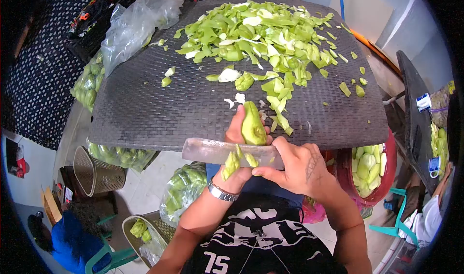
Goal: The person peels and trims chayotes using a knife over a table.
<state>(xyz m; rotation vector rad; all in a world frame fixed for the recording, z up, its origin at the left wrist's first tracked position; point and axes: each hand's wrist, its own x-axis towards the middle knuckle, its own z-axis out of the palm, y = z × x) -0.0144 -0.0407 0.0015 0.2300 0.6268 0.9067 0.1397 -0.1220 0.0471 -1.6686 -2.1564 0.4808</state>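
My left hand point(234, 131) is wrapped round a pale green chayote point(253, 124), upright at the near edge of the dark woven-pattern table point(145, 114). In my right hand point(302, 165) is a knife with a broad blade point(208, 150), which lies across in front of the chayote and my left palm. Green bits point(231, 165) cling to the blade. Beyond my hands, a big heap of green peelings point(241, 32) covers the table's far part, with a small knobbly green piece point(244, 82) nearer me. The knife's handle is hidden in my right fist.
A red tub point(391, 167) of peeled pieces stands below the table at right. Bags of chayotes point(183, 189) and woven baskets point(94, 171) are at left and below. A clear plastic bag point(140, 27) lies on the table's left edge. Other people sit at lower left and far right.
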